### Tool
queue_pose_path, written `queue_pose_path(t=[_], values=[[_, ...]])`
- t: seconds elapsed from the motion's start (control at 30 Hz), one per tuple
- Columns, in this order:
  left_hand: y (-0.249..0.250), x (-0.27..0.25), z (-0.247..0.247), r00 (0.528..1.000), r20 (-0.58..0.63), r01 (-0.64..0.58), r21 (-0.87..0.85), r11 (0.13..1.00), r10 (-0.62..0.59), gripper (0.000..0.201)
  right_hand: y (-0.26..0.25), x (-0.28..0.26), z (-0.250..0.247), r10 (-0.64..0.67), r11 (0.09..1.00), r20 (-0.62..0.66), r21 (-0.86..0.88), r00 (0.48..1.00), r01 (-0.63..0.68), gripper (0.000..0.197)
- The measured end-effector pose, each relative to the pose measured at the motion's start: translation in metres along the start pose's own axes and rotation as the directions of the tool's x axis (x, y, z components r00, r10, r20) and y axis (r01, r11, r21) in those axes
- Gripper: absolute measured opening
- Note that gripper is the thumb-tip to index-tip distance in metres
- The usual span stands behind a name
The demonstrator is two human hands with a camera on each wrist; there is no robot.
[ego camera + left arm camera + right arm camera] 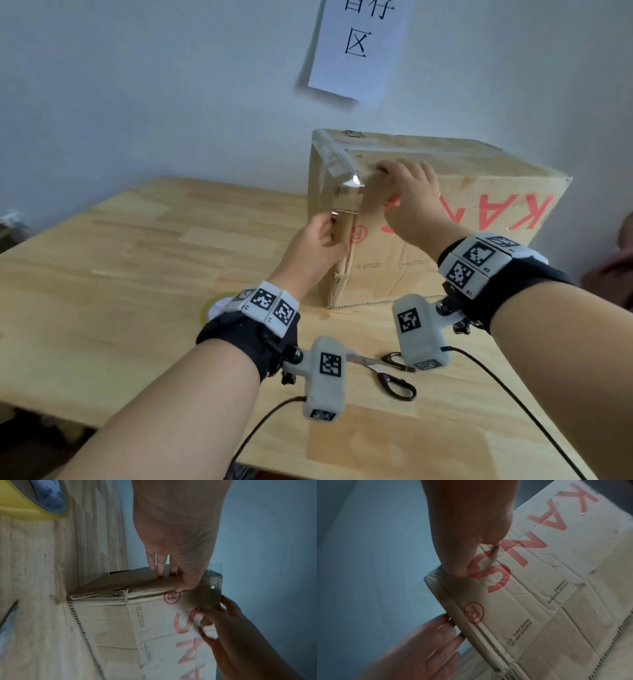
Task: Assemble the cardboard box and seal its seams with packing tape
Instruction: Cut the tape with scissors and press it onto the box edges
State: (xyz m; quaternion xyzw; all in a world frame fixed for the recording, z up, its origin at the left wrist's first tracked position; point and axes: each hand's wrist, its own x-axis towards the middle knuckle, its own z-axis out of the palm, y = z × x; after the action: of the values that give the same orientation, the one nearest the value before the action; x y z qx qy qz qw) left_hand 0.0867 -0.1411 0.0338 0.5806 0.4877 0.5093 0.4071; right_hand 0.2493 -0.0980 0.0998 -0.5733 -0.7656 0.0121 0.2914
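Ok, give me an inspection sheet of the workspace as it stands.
Surface: wooden table, pale boards.
Job's things: cardboard box closed on top; clear tape strip down its near corner edge; tape roll on the table, left of the box.
Clutter: scissors lying near the front edge.
Hands: left hand presses the strip at the corner; right hand touches it higher up, grip unclear.
Cables: black cables trail from both wrist cameras.
Surroundings: pale wall, paper sign.
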Motion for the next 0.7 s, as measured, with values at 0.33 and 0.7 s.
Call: queue_pose_path(t=[0.33,0.7], values=[[0.004,-0.010,0.035,0.977,0.213,-0.076,0.273,0.959,0.017,0.065,0.020,-0.029,-0.051,-0.020,0.990,-0.024,0.138,0.999,0.024,0.055],[0.053,0.003,0.007,0.951,-0.050,-0.199,0.659,0.725,0.305,0.037,-0.023,-0.024,-0.027,0.106,0.966,0.014,-0.240,0.994,-0.100,0.057]])
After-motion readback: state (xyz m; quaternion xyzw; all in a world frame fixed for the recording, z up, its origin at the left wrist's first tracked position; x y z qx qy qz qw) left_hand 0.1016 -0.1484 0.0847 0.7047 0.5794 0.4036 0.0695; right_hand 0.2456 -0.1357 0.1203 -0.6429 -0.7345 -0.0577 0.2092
